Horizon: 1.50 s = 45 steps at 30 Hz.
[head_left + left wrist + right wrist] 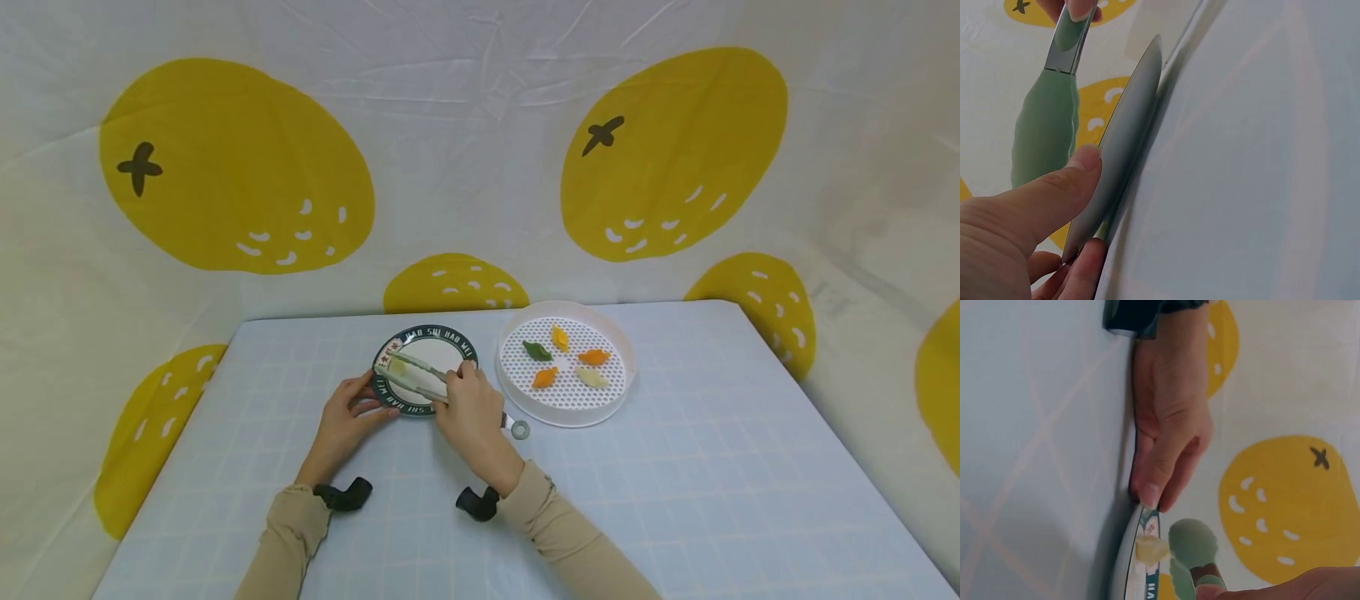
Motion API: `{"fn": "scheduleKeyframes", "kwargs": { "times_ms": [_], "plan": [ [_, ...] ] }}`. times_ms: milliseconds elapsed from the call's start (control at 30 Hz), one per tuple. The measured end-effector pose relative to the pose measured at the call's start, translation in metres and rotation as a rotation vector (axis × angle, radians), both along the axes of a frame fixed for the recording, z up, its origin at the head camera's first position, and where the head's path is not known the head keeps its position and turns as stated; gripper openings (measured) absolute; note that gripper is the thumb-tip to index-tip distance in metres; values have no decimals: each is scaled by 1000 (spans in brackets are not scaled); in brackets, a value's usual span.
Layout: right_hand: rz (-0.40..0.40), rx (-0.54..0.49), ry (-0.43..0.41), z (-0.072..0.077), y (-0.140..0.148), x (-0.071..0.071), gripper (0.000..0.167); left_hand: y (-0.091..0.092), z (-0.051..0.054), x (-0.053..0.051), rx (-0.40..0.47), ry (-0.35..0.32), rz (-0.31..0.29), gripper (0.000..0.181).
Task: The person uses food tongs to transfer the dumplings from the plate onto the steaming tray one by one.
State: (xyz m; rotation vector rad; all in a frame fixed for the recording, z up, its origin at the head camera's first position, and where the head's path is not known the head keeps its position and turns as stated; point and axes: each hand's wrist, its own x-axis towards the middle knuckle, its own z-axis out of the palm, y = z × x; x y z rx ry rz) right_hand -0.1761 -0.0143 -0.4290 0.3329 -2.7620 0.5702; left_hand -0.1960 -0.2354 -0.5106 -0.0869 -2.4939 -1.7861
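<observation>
A round white plate [442, 354] with a dark lettered rim lies near the far side of the table. My left hand [343, 423] holds its left edge, with the thumb [1063, 190] on top and fingers underneath. My right hand [474, 418] grips metal tongs [412, 386] with pale green tips [1044, 128]. Over the plate's left part the tips are apart. A small pale yellow dumpling-shaped piece [1150, 550] is at the plate beside the tips in the right wrist view. Whether the tips touch it I cannot tell.
Right of the plate stands a white perforated steamer tray [565, 415] with a raised rim. Several dumpling-shaped pieces lie in it, including a green one [537, 351], a yellow one [559, 337] and a pale one [592, 377]. A checked cloth [675, 500] covers the table.
</observation>
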Motion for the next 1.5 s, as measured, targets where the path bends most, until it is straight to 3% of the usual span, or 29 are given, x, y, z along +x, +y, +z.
{"fn": "scheduleKeyframes", "kwargs": {
  "times_ms": [433, 833, 1167, 1500],
  "plan": [
    [-16, 6, -67, -3, 10, -4, 22, -1, 2, 2, -42, -47, 3, 95],
    [-8, 55, -48, -14, 11, -10, 18, -1, 0, 0, -28, -60, 6, 97],
    [0, 21, -67, -18, 5, -6, 28, -2, -1, 1, 18, -10, -20, 91],
    [8, 63, -17, -16, 9, -10, 26, 6, 21, 9, 28, -7, -35, 86]
  ]
}}
